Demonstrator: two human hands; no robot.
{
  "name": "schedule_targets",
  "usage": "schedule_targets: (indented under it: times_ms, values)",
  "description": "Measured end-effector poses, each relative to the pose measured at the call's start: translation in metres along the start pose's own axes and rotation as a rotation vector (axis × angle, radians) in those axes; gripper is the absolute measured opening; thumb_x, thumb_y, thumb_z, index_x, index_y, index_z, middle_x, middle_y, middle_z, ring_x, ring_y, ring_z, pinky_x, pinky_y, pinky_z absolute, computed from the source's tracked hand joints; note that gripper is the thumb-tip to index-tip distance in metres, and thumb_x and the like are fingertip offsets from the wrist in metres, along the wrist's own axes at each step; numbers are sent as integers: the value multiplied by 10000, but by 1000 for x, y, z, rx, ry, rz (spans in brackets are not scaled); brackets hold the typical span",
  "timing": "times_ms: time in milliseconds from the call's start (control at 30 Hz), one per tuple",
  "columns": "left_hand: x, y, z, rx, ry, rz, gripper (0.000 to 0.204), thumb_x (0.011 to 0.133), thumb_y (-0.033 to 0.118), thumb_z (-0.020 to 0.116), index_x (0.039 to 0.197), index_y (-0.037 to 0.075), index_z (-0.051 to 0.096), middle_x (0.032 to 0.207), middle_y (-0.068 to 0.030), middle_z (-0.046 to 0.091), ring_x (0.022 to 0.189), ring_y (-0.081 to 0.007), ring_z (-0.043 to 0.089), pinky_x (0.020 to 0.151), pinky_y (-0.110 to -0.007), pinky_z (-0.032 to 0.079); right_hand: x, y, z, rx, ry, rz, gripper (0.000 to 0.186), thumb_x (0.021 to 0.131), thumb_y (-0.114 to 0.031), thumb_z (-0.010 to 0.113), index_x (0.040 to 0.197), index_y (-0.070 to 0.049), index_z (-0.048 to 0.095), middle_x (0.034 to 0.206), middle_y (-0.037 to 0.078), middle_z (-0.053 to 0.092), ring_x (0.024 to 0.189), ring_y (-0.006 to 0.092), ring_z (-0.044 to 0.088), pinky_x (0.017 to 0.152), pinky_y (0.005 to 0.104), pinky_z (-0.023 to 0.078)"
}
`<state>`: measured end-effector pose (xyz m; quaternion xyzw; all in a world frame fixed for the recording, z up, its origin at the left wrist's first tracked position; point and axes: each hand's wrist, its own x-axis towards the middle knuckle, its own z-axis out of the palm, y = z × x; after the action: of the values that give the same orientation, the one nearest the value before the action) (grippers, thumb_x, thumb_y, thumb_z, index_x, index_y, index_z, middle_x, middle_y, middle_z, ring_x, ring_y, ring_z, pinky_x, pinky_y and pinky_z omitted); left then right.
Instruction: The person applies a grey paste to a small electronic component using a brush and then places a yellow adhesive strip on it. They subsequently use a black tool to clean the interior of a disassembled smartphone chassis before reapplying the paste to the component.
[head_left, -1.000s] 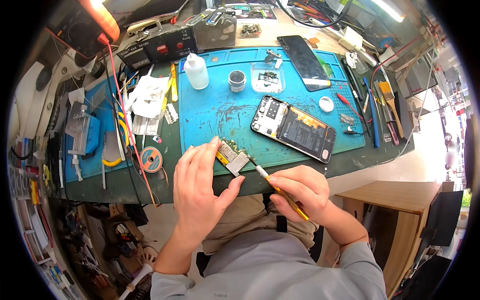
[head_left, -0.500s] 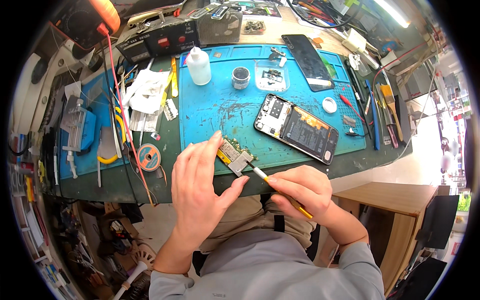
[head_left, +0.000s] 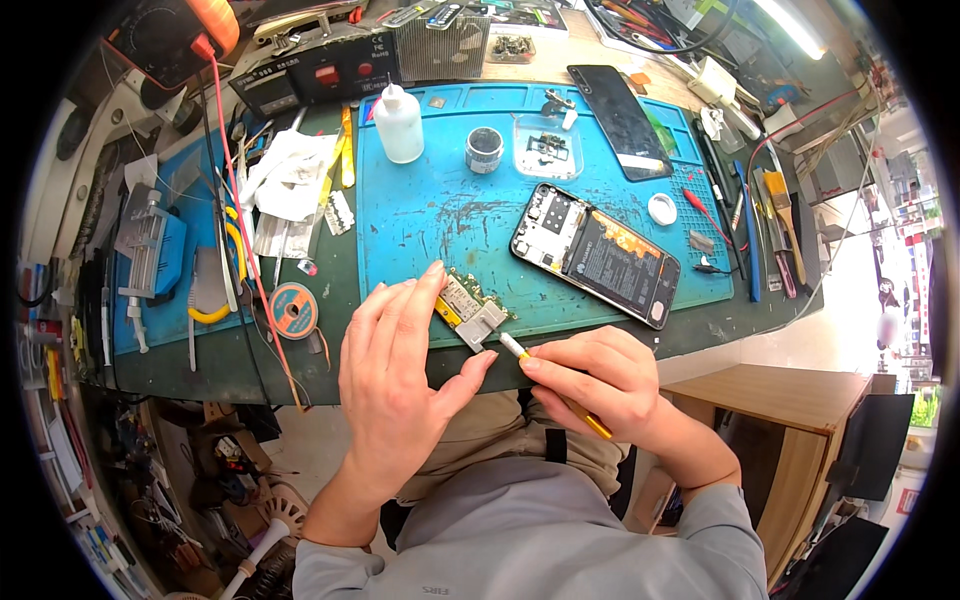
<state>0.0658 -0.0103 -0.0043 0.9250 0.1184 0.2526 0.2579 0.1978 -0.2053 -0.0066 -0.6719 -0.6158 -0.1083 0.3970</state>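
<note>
My left hand (head_left: pixel 398 370) holds a small phone circuit board (head_left: pixel 466 308) at the near edge of the blue mat, index finger at one corner and thumb at the near end. The board has silver shields and a yellow strip. Pinched in my right hand (head_left: pixel 600 380) is a slim gold-handled pen-like tool (head_left: pixel 513 346) with a white front section. Its thin tip points at the board's right side; I cannot tell whether it touches. Beyond my right hand lies an opened phone (head_left: pixel 595 255), its dark battery showing.
The blue mat (head_left: pixel 420 230) bears a white dropper bottle (head_left: pixel 398 125), a small jar (head_left: pixel 484 150), a clear parts tray (head_left: pixel 547 148), a phone back panel (head_left: pixel 622 122) and a round white lid (head_left: pixel 662 209). A wire spool (head_left: pixel 296 311) lies left; brushes and tools line the right.
My right hand has drawn slightly left and down, and the tool with it; its dark tip shows less over the board. My left hand stays on the board.
</note>
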Motion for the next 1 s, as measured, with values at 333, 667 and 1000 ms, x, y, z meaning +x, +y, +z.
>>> schedule_targets:
  times_ms: [333,667,1000]
  values:
    - [-1,1,1,1,9,-10,817,701,130,902,1437,14,567,1291,-97,694,1206,-347,588,1076,-465,460,-1,0,3,-74,-4,-44,360,722,-22,842,1074,-67,780,1009,35,720,769,180,672,633,301,550]
    - [-1,-1,2,22,36,19,779,727,227,907,1410,11,599,1234,-138,677,1179,-355,610,1019,-476,503,-5,1,4,-74,-3,-81,400,689,-10,829,1084,-48,781,1018,54,711,770,185,656,615,298,534]
    - [-1,-1,2,8,43,30,740,725,192,905,1377,-3,615,1246,-137,692,1180,-364,621,1064,-501,493,-8,2,0,-49,-26,-88,485,612,-33,801,1096,-12,776,1049,73,709,785,198,658,643,309,539]
